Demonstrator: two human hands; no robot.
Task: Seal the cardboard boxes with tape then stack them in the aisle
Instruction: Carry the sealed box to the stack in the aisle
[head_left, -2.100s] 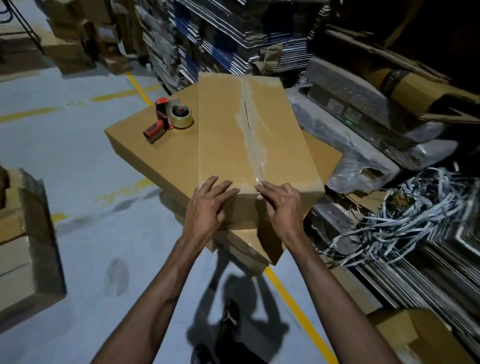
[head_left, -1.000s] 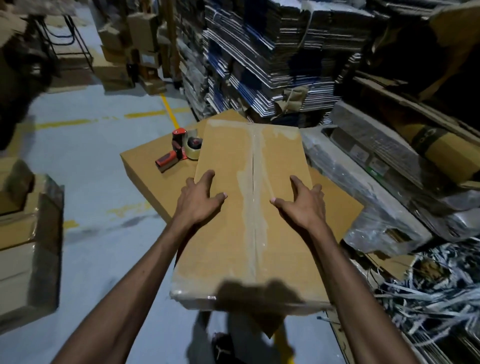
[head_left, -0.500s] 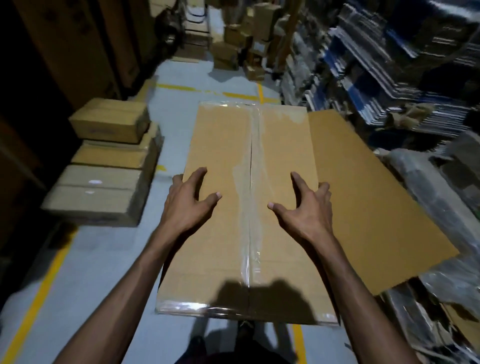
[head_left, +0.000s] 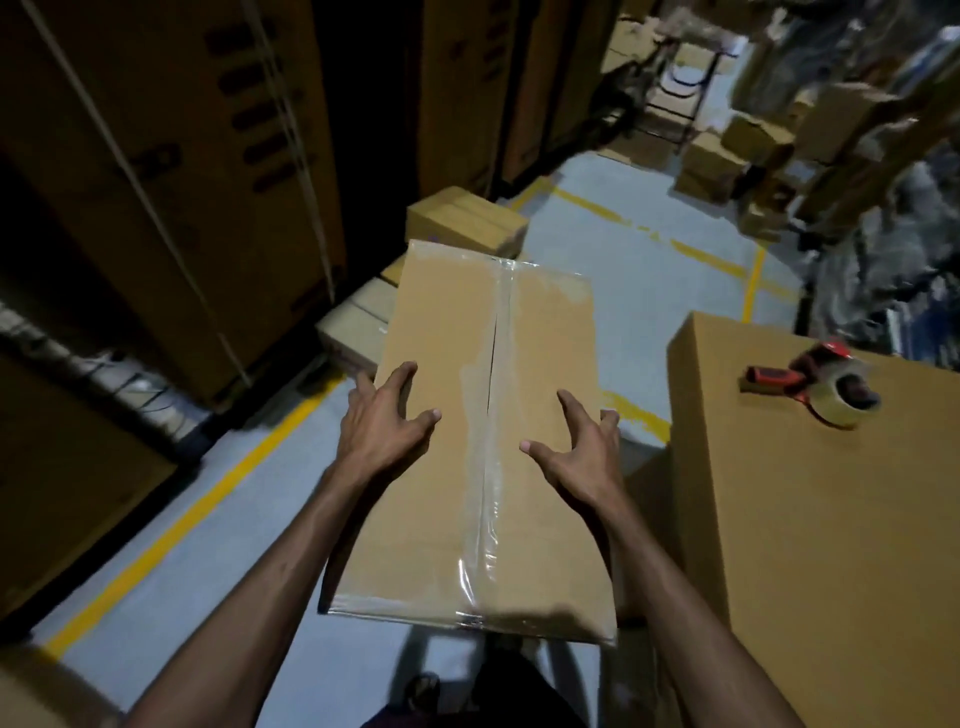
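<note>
A long cardboard box (head_left: 483, 436) fills the centre of the frame, held in the air over a grey floor (head_left: 639, 291). Clear tape (head_left: 491, 467) runs down its middle seam and wraps over both short ends.

The left hand (head_left: 382, 423) grips the box's left long edge, thumb on top and fingers (head_left: 400, 376) spread and curled over the side. The right hand (head_left: 579, 452) grips the right long edge the same way, thumb on top and fingers curled round the edge. Both bare forearms reach up from the bottom of the frame.

At right, a larger carton (head_left: 810, 519) stands beside the held box. A red tape gun (head_left: 815, 382) with a roll of tape lies on its top, near the far right corner.

Beyond the held box, at upper centre, a stack (head_left: 462, 221) of sealed boxes sits on the floor, partly hidden by it. Yellow lines (head_left: 197, 514) mark the floor along the left and across the far end of the aisle.

Tall cartons (head_left: 171, 182) bound with straps fill the upper left. More boxes (head_left: 727, 150) and blurred stock crowd the upper right. A dark shoe (head_left: 421, 693) shows at the bottom centre.
</note>
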